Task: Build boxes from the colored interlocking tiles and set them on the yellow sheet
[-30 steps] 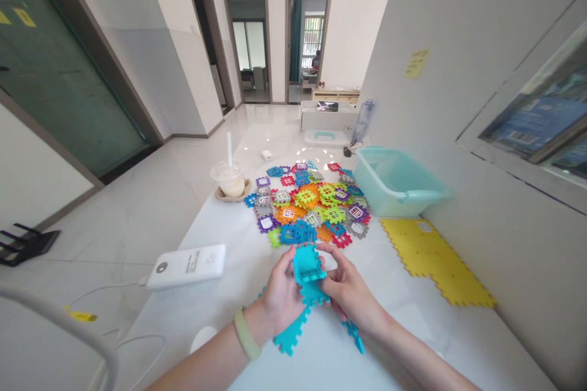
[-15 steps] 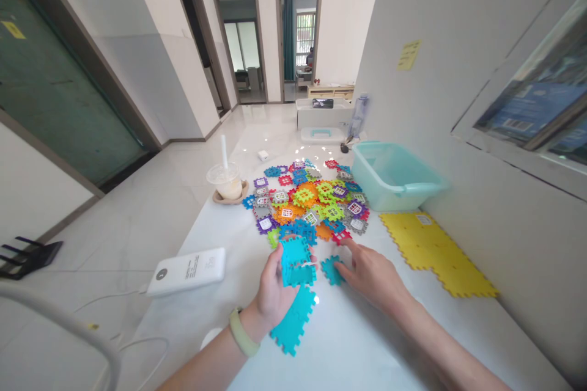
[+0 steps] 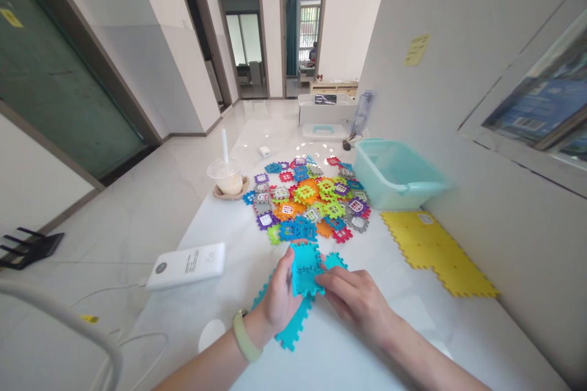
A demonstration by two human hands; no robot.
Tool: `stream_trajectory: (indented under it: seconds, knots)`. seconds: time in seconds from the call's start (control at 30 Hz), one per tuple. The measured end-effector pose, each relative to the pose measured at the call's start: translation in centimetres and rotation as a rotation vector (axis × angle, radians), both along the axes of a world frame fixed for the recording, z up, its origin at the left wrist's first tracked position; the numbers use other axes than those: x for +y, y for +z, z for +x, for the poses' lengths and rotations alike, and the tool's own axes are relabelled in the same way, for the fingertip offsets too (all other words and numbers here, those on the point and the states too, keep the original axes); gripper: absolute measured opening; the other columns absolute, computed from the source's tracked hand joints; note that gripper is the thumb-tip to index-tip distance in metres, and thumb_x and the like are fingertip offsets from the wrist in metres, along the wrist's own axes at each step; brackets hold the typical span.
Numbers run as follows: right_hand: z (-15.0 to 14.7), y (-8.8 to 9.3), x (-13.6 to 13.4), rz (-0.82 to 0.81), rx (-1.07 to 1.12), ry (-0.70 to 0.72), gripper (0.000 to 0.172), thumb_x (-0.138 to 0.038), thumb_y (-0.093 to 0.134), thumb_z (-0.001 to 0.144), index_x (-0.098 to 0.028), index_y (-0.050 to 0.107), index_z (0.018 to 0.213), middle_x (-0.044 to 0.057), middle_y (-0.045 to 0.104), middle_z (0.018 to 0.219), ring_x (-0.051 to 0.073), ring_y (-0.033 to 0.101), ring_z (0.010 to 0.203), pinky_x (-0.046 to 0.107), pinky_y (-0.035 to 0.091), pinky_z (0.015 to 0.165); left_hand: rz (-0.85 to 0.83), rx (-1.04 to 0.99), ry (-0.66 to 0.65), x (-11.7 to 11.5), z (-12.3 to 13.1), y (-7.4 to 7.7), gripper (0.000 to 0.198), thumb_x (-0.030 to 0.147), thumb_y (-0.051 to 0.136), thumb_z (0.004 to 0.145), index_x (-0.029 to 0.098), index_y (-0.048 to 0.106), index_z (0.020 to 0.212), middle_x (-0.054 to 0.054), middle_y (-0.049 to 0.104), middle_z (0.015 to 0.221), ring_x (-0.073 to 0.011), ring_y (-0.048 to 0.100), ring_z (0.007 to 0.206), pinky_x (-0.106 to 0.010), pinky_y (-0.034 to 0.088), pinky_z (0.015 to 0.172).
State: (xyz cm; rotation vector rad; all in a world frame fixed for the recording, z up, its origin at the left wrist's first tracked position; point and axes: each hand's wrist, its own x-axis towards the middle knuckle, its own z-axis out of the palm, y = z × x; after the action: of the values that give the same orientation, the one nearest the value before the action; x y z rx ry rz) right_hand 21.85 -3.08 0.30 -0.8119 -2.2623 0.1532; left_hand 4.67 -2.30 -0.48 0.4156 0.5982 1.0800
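Note:
My left hand, with a pale green band at the wrist, grips a small turquoise assembly of interlocking toothed panels. At its lower right edge, the fingers of my right hand are closed against it. Whether they also pinch a separate part is hidden. A loose turquoise toothed tile lies on the table just behind my right fingers. Beneath my left hand rests a flat, larger turquoise toothed panel, partly covered by the hand.
Beyond my hands spreads a pile of coloured toothed tiles. On the right are a mint plastic bin and joined yellow panels. A white power bank with a cable and a drink cup with straw stand left.
My right hand has left the loose turquoise tile and come left to the assembly. My left hand has shifted slightly right with the assembly.

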Motion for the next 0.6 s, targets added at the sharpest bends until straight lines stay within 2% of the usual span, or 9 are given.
stream_trajectory:
  seconds: [0.2,0.37,0.43,0.5,0.6]
  knots:
    - [-0.1,0.3,0.0,0.092,-0.034,0.008,0.020,-0.009,0.041,0.100,-0.014,0.058,0.107,0.003,0.064,0.072,0.013,0.056,0.054,0.026,0.036,0.048,-0.035,-0.027,-0.023,-0.4,0.2,0.2,0.055,0.055,0.071,0.079,0.018,0.066,0.119,-0.009,0.074,0.103,-0.0292,0.066,0.104,-0.040,0.051,0.095]
    - [-0.2,0.0,-0.1,0.094,-0.031,-0.016,0.024,-0.004,0.038,0.096,-0.014,0.057,0.106,0.003,0.063,0.069,0.013,0.055,0.051,0.026,0.036,0.047,-0.044,-0.068,0.023,-0.6,0.5,1.4,0.050,0.050,0.067,0.087,0.028,0.058,0.130,-0.003,0.073,0.103,-0.0247,0.066,0.102,-0.037,0.050,0.093]
    - [-0.3,-0.4,0.0,0.017,-0.001,-0.035,0.023,-0.006,0.039,0.096,-0.016,0.058,0.105,0.003,0.064,0.070,0.014,0.058,0.054,0.026,0.039,0.049,-0.061,-0.108,0.007,-0.6,0.5,1.7,0.051,0.047,0.065,0.089,0.030,0.052,0.136,-0.003,0.072,0.104,-0.0232,0.066,0.101,-0.038,0.049,0.094]
    - [-0.4,-0.6,0.2,-0.130,0.060,-0.063,0.020,-0.012,0.042,0.097,-0.018,0.059,0.103,0.004,0.066,0.072,0.015,0.061,0.057,0.025,0.043,0.053,-0.056,-0.140,-0.031,-0.4,0.4,1.8,0.049,0.046,0.062,0.092,0.029,0.052,0.136,-0.004,0.071,0.107,-0.0231,0.065,0.102,-0.039,0.047,0.095]
    - [-0.5,-0.3,0.7,-0.513,0.243,-0.113,0.016,-0.029,0.050,0.098,-0.019,0.062,0.093,0.002,0.067,0.069,0.013,0.058,0.052,0.023,0.044,0.051,0.009,-0.171,-0.100,0.0,0.2,1.7,0.043,0.045,0.056,0.095,0.024,0.057,0.132,-0.008,0.067,0.118,-0.0246,0.061,0.110,-0.039,0.045,0.098]
